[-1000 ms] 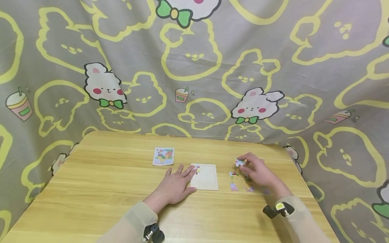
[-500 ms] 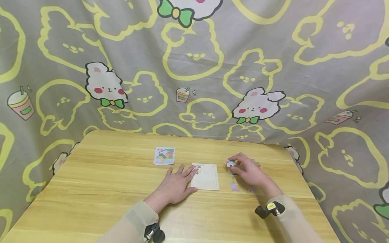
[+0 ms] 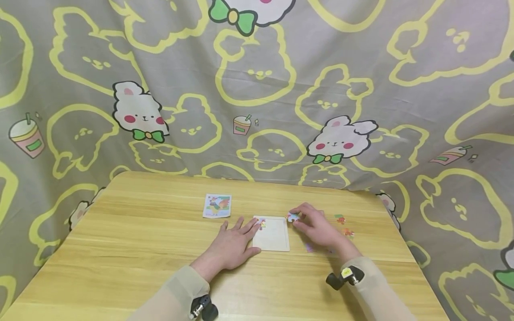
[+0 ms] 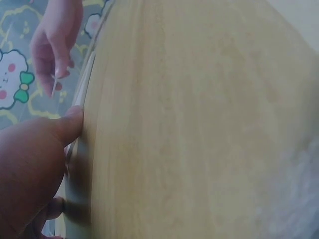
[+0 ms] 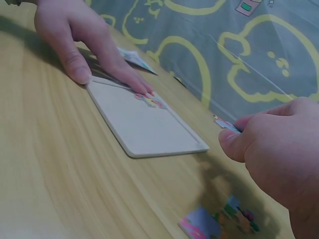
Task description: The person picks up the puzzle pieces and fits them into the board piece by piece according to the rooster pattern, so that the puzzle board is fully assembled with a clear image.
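- Lower edge of the frame: two sleeves, each with a wrist camera (image 3: 204, 308), so two of those.
- Lower centre: one left hand (image 3: 228, 247), laid flat with its fingers straight, gripping nothing; its fingertips and thumb rest on the left side of the tray, as they did a second ago.
- Right of centre: one right hand (image 3: 316, 226), pinching one puzzle piece (image 3: 293, 217). It has just travelled leftward from over the loose pieces, and the piece is now raised off the tabletop (image 3: 120, 254), by the tray's upper right corner. I judge the carrying under way, the piece not yet set down.
- Centre: one white tray (image 3: 274, 241), with one fitted piece (image 3: 262, 224) visible at its upper left, partly under the left fingertips.
- Right of the tray: two red-orange pieces (image 3: 348, 232), now uncovered, and a purple piece (image 3: 308, 248); the hand blocks the rest, so three is probably an undercount.
- Above and left of the tray: one picture card (image 3: 217, 206).
- Farthest: one patterned curtain (image 3: 273, 116).
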A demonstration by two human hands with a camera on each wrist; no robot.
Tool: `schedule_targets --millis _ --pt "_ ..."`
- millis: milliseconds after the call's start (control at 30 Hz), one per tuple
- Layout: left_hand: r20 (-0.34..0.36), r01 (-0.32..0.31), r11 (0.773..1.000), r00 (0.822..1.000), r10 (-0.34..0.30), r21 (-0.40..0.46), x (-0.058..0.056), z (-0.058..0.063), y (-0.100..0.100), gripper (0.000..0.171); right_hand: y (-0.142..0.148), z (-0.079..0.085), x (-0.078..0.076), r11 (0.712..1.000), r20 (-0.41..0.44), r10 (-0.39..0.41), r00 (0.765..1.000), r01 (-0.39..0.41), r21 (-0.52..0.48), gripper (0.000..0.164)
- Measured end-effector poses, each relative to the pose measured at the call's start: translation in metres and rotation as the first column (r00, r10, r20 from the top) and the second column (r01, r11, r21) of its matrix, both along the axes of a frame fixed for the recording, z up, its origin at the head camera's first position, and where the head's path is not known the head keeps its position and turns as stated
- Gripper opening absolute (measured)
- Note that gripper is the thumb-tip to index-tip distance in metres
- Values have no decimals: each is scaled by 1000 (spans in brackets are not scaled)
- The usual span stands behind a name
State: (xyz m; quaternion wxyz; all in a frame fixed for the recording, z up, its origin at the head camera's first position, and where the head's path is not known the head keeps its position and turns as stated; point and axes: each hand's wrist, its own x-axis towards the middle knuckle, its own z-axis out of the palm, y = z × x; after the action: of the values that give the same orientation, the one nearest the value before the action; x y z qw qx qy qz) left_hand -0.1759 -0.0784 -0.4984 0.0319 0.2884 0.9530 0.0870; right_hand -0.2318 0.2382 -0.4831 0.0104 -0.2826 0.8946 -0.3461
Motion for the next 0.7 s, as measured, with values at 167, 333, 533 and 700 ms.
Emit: schedule_targets --millis 167,333,533,700 --pt "5 -2 1000 1000 2 4 0 1 0 76 -11 -2 -1 1000 4 11 1000 -10 -5 34" --pt "12 -3 1000 1000 3 9 1 1 0 75 -19 -7 -2 1000 9 28 1000 -28 -12 34" --pt "11 -1 1000 1000 1 13 1 0 0 75 -28 -11 -2 999 18 34 999 -33 -20 34" --pt "4 -2 1000 1000 2 11 1 -1 -1 75 -35 -13 -3 999 14 42 999 -42 -12 34"
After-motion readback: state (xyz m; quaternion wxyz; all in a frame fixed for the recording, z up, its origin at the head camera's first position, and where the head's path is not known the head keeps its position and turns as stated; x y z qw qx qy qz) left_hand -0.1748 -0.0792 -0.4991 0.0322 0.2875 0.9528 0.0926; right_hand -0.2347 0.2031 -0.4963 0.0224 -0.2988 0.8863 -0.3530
